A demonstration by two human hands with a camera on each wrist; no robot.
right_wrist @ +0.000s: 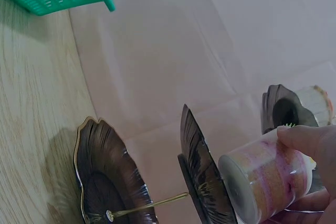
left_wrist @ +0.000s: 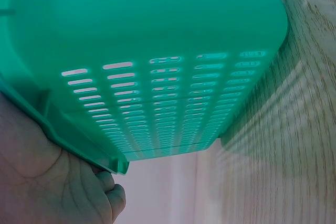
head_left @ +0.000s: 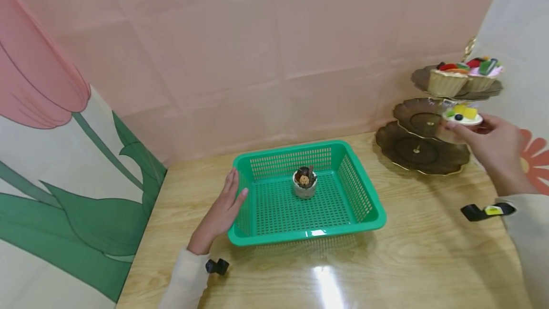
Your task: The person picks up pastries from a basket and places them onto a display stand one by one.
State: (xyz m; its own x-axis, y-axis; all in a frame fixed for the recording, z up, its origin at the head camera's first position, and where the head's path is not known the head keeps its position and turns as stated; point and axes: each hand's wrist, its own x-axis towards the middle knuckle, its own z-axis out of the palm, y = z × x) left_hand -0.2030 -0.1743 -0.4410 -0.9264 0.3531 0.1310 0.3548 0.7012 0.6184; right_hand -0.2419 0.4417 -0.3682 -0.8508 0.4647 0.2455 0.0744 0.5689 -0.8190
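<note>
My right hand (head_left: 499, 142) grips a clear dessert cup (right_wrist: 268, 177) by its sides, thumb on one side and fingers on the other. Pink and tan layers show through its wall, with yellow cubes and a dark berry on top. The cup is beside the middle tier of a brown tiered stand (head_left: 422, 151). At the left end of a green plastic basket (head_left: 309, 240), my left hand (head_left: 223, 209) rests along the rim with its fingers straight. Inside the basket stands a small chocolate-topped dessert cup (head_left: 304, 185).
Two fruit-topped cupcakes (head_left: 448, 82) sit on the stand's top tier. Its bottom tier (right_wrist: 105, 177) lies close over the wooden table (head_left: 407, 261). Behind the table hangs a pink cloth (head_left: 223, 61), and a tulip-printed panel (head_left: 90, 194) stands at the left.
</note>
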